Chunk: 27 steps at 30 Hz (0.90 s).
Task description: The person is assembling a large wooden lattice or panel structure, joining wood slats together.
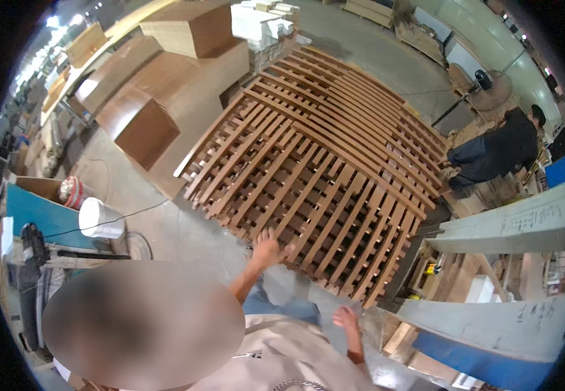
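A large stack of brown wooden slats point(295, 215), layered crosswise with gaps between, fills the middle of the view. At its near edge is my left hand point(268, 250), fingers spread, above or against the slat ends; I cannot tell whether it touches them. It holds nothing that I can see. Lower and to the right, my right hand point(345, 317) hangs beside my body, apart from the stack. Its fingers look loosely curled, with nothing showing in them. A blurred oval covers the lower left and hides part of my left arm.
Brown panel stacks point(184, 85) stand at the far left. A white bucket point(100, 218) is on the left, near a dark cable. At right, another person point(500, 146) bends beside a standing fan point(484, 81). A grey frame point(491, 319) stands near right, with a yellow tape measure point(433, 268).
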Each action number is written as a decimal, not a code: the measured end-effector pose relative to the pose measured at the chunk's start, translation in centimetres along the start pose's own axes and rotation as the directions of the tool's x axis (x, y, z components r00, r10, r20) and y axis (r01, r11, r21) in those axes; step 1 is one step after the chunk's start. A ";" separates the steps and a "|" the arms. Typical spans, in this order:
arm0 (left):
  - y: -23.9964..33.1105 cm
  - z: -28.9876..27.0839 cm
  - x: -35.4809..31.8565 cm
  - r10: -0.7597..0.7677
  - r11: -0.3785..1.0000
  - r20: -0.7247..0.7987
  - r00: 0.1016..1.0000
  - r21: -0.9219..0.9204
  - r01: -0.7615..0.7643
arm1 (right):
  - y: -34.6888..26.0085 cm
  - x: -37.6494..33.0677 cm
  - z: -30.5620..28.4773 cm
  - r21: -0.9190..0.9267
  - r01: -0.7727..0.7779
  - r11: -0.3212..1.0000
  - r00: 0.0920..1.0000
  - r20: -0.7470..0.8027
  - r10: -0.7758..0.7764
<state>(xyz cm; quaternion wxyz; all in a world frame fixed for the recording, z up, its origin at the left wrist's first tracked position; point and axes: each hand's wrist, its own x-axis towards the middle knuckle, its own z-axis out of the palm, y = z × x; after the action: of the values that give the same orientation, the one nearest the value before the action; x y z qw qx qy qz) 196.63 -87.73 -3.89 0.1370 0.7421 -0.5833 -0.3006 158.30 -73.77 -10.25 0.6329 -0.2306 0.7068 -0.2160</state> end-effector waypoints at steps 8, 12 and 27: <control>6.6 -1.5 28.0 0.103 0.986 -0.093 0.990 0.138 -0.090 | 7.7 -6.7 3.4 -0.624 0.230 0.747 0.949 -0.026 -0.314; 9.2 1.5 35.5 0.060 0.995 -0.166 0.984 0.089 -0.046 | 2.2 -10.5 7.0 -0.590 0.170 0.789 0.978 0.005 -0.207; 7.6 6.3 43.5 -0.113 0.959 -0.380 0.918 0.200 0.201 | -49.2 16.8 11.7 -0.761 0.462 0.455 0.869 0.492 -0.059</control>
<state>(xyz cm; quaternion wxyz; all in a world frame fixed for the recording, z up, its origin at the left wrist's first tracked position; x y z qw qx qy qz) 192.95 -130.22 -17.05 0.1297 0.8405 -0.5172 -0.0965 170.97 -123.34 4.58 0.5186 -0.6609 0.5290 0.1201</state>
